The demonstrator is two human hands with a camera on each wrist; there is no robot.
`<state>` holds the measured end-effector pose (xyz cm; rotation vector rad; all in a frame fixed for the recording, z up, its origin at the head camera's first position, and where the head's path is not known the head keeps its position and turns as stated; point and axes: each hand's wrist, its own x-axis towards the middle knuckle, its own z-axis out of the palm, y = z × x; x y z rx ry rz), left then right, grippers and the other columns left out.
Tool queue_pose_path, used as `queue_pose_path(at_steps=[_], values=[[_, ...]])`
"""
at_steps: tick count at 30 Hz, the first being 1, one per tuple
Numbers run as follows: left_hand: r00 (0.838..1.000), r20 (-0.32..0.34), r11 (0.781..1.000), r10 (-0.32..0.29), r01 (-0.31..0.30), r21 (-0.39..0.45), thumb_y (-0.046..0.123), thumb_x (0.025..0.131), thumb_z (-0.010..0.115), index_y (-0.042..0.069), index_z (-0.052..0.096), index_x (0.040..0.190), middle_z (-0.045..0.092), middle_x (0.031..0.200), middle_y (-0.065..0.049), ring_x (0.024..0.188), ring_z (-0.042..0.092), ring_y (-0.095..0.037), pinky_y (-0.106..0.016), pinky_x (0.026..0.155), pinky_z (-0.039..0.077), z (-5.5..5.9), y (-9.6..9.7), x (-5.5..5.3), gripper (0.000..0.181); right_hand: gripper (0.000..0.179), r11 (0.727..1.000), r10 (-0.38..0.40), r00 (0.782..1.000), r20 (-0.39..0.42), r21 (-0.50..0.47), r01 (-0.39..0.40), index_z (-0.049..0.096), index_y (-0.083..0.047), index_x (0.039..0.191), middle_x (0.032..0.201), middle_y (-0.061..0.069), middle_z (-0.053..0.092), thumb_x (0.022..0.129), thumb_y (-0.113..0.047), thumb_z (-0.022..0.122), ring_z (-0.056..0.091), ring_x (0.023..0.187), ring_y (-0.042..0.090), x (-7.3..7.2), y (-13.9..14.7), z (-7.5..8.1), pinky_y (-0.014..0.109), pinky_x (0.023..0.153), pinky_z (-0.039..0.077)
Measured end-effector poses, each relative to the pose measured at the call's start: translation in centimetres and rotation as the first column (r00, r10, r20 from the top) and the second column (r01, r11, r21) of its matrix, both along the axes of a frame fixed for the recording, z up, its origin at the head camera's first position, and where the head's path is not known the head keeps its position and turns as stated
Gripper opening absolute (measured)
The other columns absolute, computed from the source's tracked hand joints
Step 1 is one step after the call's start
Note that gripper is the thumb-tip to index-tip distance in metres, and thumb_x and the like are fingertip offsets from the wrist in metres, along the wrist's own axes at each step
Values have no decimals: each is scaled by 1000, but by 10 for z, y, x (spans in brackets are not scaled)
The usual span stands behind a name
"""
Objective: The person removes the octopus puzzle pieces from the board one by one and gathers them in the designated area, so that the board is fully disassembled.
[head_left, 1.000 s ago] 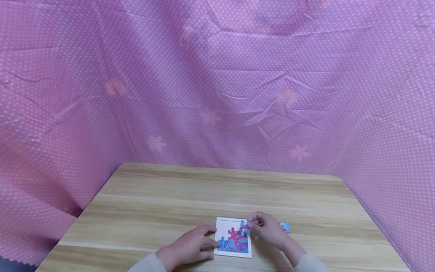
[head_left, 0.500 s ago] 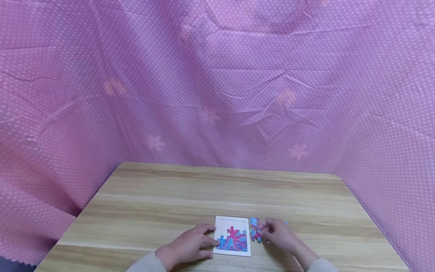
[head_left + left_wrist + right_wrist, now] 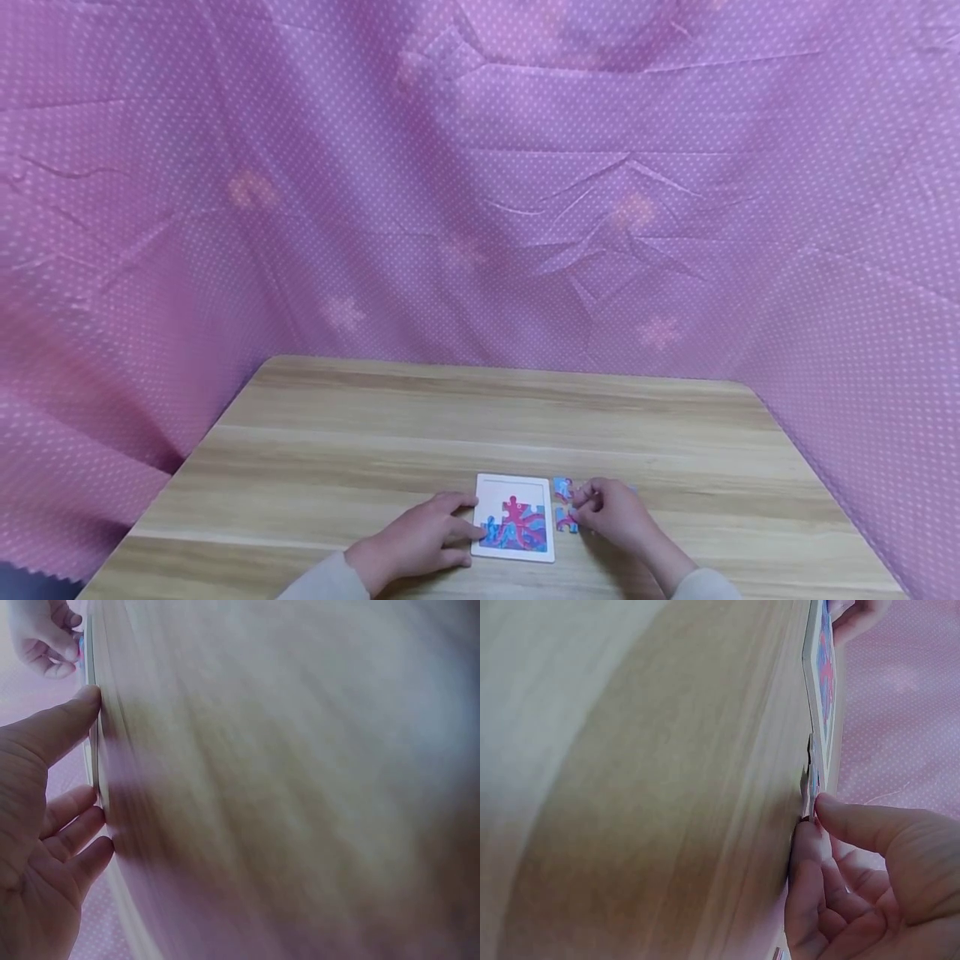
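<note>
In the head view, a white-framed jigsaw tray (image 3: 517,559) lies near the front of the table, with joined pieces (image 3: 525,533) of a pink octopus on blue filling its lower and right parts. My left hand (image 3: 420,537) rests at the tray's left edge, fingertips touching the frame. Just right of the tray, my right hand (image 3: 618,517) pinches a blue-and-pink puzzle piece (image 3: 565,520) between thumb and finger. The right wrist view shows this piece (image 3: 813,784) edge-on at the thumb tip. Another puzzle piece (image 3: 562,488) sits just beyond it, partly covered by the fingers.
A sliver of a blue piece (image 3: 633,489) peeks out behind my right hand. The wood-grain table (image 3: 450,417) is bordered at the back and sides by a pink dotted curtain (image 3: 480,250).
My right hand has moved right from the tray's upper right edge, taking a puzzle piece off it to the table beside it. The left hand has stayed at the tray's left edge.
</note>
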<state>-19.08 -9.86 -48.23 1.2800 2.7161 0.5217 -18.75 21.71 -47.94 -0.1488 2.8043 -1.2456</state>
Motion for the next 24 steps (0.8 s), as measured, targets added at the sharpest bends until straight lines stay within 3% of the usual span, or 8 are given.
queue_pose_path(at_steps=[8, 16, 24], values=[[1000, -20, 1000, -15, 15, 7, 39, 89, 66, 27, 67, 122, 48, 138, -8, 125, 45, -24, -42, 101, 40, 1, 0, -1, 35, 15, 999, -29, 999, -19, 22, 29, 65, -8, 84, 70, -3, 59, 75, -6, 77, 54, 63, 13, 0, -3, 3, 24, 54, 47], [1000, 7, 1000, 0, 0, 0, 42, 89, 65, 28, 65, 123, 46, 139, -5, 126, 44, -24, -42, 101, 40, 2, 2, 2, 37, 13, 997, 68, 996, -54, -42, -71, 64, -7, 90, 76, -3, 62, 81, -9, 73, 58, 70, 12, -2, -16, 5, 22, 62, 50], [997, -63, 999, -48, 48, -2, 44, 90, 62, 29, 62, 127, 49, 136, -6, 124, 45, -23, -39, 99, 42, -1, 16, 5, 40, 13, 985, 127, 991, -40, -110, -131, 63, -6, 94, 80, -2, 61, 83, -9, 71, 57, 71, 13, -4, -43, 5, 22, 59, 51]])
